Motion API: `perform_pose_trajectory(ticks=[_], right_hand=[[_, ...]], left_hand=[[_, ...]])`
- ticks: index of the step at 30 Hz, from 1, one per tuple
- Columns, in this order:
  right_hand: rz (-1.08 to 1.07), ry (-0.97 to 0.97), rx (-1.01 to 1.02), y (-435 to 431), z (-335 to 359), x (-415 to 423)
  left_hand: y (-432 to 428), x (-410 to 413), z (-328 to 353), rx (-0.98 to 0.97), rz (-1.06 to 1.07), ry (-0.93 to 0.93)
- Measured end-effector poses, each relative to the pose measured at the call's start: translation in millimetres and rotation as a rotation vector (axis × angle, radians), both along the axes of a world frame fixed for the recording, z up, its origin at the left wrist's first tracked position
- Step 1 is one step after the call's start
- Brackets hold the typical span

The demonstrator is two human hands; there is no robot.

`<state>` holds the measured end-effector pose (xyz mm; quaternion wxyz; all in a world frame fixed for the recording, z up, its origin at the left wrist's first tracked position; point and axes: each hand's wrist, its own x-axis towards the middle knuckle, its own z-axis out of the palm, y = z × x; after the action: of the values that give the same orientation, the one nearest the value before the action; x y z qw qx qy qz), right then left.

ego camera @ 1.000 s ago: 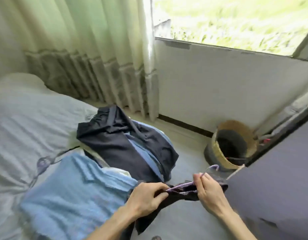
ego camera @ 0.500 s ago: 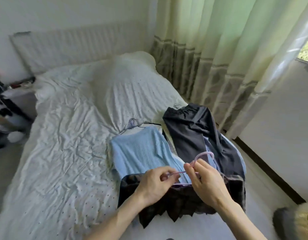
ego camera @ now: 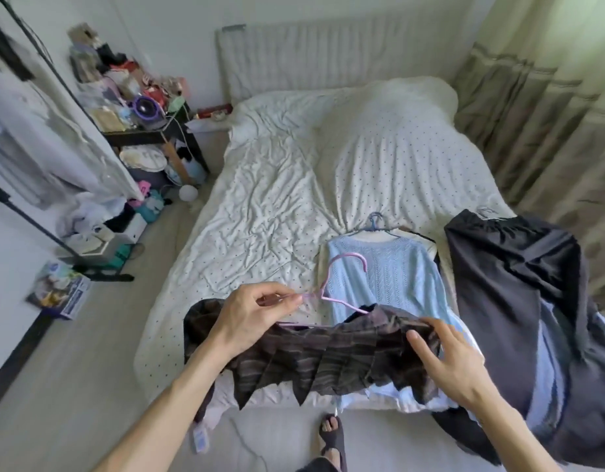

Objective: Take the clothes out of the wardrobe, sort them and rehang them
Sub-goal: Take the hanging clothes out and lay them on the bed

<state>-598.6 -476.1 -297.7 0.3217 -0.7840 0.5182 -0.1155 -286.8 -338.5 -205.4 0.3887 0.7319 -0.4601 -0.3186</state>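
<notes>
While the person is standing at the near edge of the bed (ego camera: pixel 277 199), the two hands are working apart from each other, with a dark pleated skirt (ego camera: pixel 328 359) stretching between them. The left hand (ego camera: pixel 250 318) is pinching the thin arm of a lilac hanger (ego camera: pixel 331 277) between thumb and fingertips, and the hanger's hook is pointing up and away over the sheet. The right hand (ego camera: pixel 447 362) is gripping the skirt's waistband, its fingers curling over the top edge and its thumb lying along the front of the cloth. The skirt is sitting on the hanger's lower bar, and its pointed hem is hanging down over the bed's near edge. Just beyond it, a light blue sweater (ego camera: pixel 386 277) is lying flat on the bed on a blue hanger (ego camera: pixel 374 223), its lower part disappearing under the skirt. Beside the sweater, toward the bed's right edge, a black garment (ego camera: pixel 512 284) is spreading out and spilling off the near right corner. A sandalled foot (ego camera: pixel 331 434) is showing on the floor below the skirt.
</notes>
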Motion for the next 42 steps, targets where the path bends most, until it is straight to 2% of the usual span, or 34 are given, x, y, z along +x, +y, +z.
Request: perform_pose_trajectory(ticks=[5,10,16,22,33,38,42], right_hand=[[0.062,-0.019,0.13,-3,-12,75],[0.096,0.007,0.241,-20,-41,174],[-0.039,0.066,0.387,-56,-93,300],[-0.17,0.145,0.423,-104,-115,384],[-0.274,0.211,0.458,-172,-159,445],[-0.139,0.341,0.467,-172,-196,453],[0.072,0.543,0.557,-148,-228,444]], left_hand=[[11,80,9,-0.045,0.15,-0.034],[-18,175,-6,-0.014,0.206,-0.053],[-88,296,-75,0.119,0.205,0.002],[-161,378,-154,0.311,0.16,0.072],[-284,464,-259,0.389,0.144,0.01],[-306,469,-319,0.432,0.153,-0.087],[-291,444,-355,0.518,0.072,-0.341]])
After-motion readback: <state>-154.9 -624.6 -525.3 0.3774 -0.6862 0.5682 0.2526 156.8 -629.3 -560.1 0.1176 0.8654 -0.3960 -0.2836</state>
